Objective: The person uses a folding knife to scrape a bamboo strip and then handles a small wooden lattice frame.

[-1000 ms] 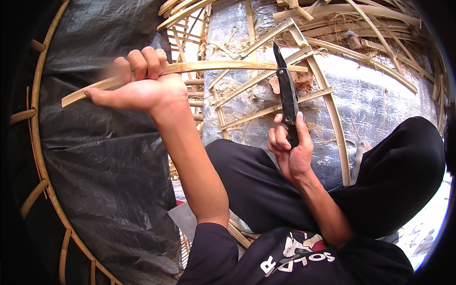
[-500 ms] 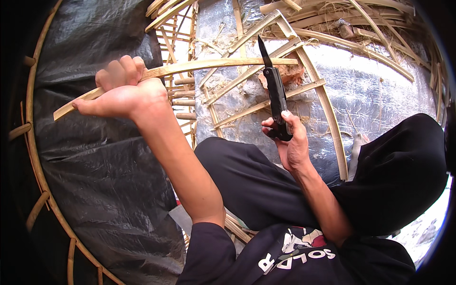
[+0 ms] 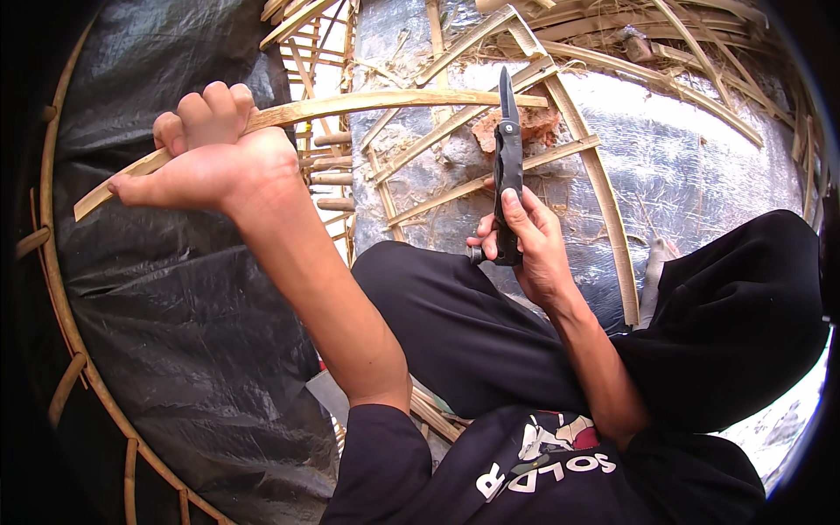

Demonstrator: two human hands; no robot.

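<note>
My left hand (image 3: 210, 157) is raised at the upper left and grips a long curved bamboo strip (image 3: 385, 101) that arches to the right. My right hand (image 3: 525, 241) holds a black folding knife (image 3: 507, 166) upright by its handle. The blade tip points up and meets the strip near its right end. Below both hands are my legs in dark trousers (image 3: 472, 341).
A bamboo frame covered with black plastic sheet (image 3: 166, 350) fills the left side. Behind the knife stand crossed bamboo slats (image 3: 604, 192) over silvery sheeting (image 3: 700, 149), with a reddish brick piece (image 3: 538, 127). More bamboo laths (image 3: 324, 166) are stacked at the top centre.
My left hand has shifted left and down along the strip. The knife in my right hand has moved left and up until its tip reaches the strip.
</note>
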